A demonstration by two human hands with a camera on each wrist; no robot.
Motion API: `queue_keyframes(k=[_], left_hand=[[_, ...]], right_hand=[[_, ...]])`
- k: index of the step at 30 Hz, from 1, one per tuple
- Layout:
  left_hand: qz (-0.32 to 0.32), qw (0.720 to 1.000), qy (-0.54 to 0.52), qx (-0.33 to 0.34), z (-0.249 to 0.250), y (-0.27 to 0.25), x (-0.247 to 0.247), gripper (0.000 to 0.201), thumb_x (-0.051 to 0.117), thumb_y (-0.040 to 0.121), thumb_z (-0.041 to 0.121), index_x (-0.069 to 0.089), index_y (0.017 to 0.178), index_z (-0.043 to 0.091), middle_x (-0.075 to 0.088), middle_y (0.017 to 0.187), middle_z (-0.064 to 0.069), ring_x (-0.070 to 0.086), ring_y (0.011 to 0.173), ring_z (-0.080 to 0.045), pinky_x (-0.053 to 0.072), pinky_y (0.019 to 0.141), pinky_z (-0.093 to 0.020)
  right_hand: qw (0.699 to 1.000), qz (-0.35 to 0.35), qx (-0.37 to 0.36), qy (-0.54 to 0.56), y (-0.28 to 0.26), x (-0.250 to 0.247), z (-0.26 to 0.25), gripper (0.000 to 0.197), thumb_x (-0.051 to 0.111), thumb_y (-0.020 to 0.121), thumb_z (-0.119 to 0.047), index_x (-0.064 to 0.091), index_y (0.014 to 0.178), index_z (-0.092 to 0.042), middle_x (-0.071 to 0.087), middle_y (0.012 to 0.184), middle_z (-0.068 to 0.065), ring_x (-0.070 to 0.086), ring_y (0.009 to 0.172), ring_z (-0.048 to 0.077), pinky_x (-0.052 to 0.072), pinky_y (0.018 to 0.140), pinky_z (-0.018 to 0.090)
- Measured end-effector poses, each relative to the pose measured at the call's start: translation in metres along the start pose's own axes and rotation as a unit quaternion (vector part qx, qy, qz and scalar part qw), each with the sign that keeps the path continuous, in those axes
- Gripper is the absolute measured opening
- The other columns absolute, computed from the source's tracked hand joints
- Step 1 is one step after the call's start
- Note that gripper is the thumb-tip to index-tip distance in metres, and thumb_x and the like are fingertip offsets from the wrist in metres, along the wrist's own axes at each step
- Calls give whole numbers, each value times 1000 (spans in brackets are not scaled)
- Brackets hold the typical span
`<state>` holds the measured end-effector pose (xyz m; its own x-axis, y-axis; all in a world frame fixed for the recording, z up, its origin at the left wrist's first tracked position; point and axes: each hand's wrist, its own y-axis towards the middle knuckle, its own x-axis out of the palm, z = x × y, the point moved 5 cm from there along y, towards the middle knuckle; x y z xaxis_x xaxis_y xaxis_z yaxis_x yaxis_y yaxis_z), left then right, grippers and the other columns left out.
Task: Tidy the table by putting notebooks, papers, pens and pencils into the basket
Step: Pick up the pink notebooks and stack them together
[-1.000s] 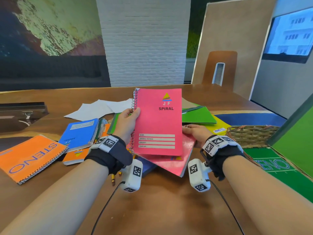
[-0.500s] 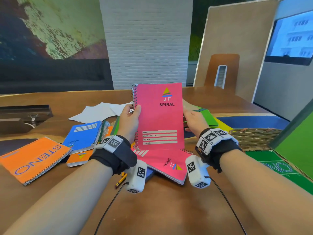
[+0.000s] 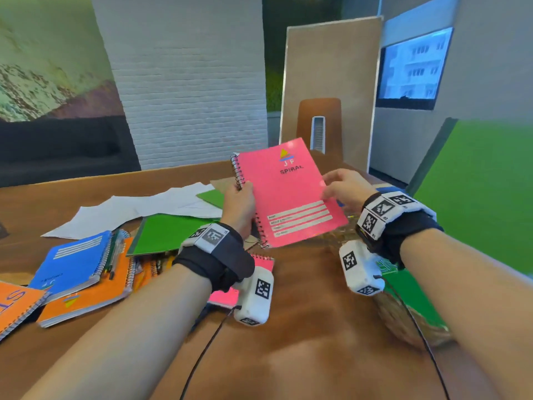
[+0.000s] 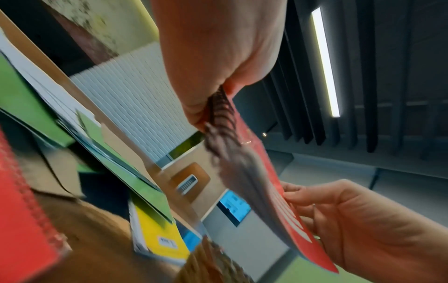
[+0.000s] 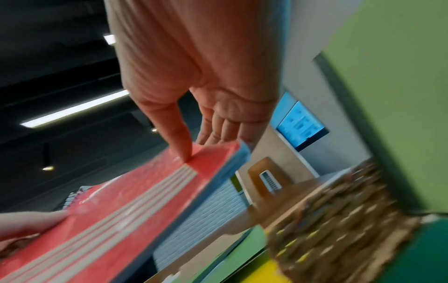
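While the pink spiral notebook (image 3: 288,194) is held tilted in the air above the counter (image 3: 302,327), it has not yet reached the basket (image 3: 409,327), which sits just right of and below it; what the basket already holds cannot be told, though a green cover lies over or in its far part.

Left hand (image 3: 239,207): fingers curled round the notebook's coil edge, thumb on the front cover. Right hand (image 3: 344,187): thumb (image 5: 177,137) pressed on the cover at the opposite edge, fingers behind it, a light pinch.

Left of the notebook, much work is judged outstanding: a green folder (image 3: 170,232), white papers (image 3: 138,209), a blue notebook (image 3: 75,258) lying on an orange notebook (image 3: 95,295), with a pen (image 3: 114,255) lying between them and pencils (image 3: 155,267) beside. A second pink notebook (image 3: 227,295) lies under the left wrist. A yellow notebook (image 4: 160,237) lies beyond, near the basket.

Judgement: task at an early stage; one notebook in transit, most items still out.
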<state>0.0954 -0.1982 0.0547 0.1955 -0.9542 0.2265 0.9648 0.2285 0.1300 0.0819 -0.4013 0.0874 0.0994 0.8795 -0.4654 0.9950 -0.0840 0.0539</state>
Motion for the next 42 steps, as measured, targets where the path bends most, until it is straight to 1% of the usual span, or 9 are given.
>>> queue_keyframes(k=[9,16,19,24,28,31,33,37,42], left_hand=[[-117,984,120,-60,-39,-22,91,52,61,77,-11,37,120,8,59,93,-13,61,85,-27,55,84,-48],[-183,956,221,-67,-64,-27,141,80,74,68,1,34,135,18,55,99,-11,63,89,-33,58,75,-45],[-216,920,321,-58,-80,-26,157,90,73,52,21,36,133,17,63,108,-16,64,98,-35,55,83,-49],[-269,804,529,22,-90,-29,177,53,70,75,23,43,118,7,59,104,-11,59,96,-28,51,73,-36],[-294,717,631,47,-96,-30,183,20,68,77,18,49,80,14,50,72,0,48,61,-13,37,48,-25],[-294,679,671,50,-102,-32,182,28,68,80,18,43,66,16,46,67,2,45,58,-12,33,45,-24],[-299,660,687,47,-104,-34,182,29,70,78,20,45,65,15,47,68,1,52,66,-16,36,46,-24],[-322,623,712,46,-108,-39,181,26,74,76,27,54,72,10,55,77,-3,60,82,-22,45,60,-28],[-335,605,721,46,-111,-42,174,39,76,76,36,66,98,6,66,102,-8,64,98,-23,49,72,-30]], right_hand=[[989,117,57,-64,-14,-98,71,32,54,81,8,61,108,-8,57,69,6,54,59,24,46,56,31],[975,149,111,-123,-14,-135,107,30,52,86,4,64,112,-7,56,75,4,56,80,24,42,52,22],[964,130,146,-179,-13,-144,126,31,51,87,5,64,112,-7,50,68,0,51,63,18,38,51,20],[939,44,211,-267,-12,-140,158,28,56,89,-4,64,115,-8,54,72,1,45,57,12,39,52,20],[894,-50,236,-376,-19,-131,164,29,59,84,-6,66,112,-10,58,69,-1,46,52,10,38,38,12],[853,-117,240,-448,-18,-125,171,40,75,66,-18,70,105,-16,72,96,2,62,67,10,54,61,16],[835,-143,251,-468,-13,-123,179,36,81,58,-30,74,92,-24,72,101,-3,68,84,10,58,77,28],[851,-160,271,-421,-19,-111,168,18,81,66,-37,72,52,-30,71,69,-16,68,74,9,48,54,23],[855,-183,277,-398,-25,-102,155,24,80,69,-40,71,64,-18,73,98,-1,69,92,20,54,71,30]])
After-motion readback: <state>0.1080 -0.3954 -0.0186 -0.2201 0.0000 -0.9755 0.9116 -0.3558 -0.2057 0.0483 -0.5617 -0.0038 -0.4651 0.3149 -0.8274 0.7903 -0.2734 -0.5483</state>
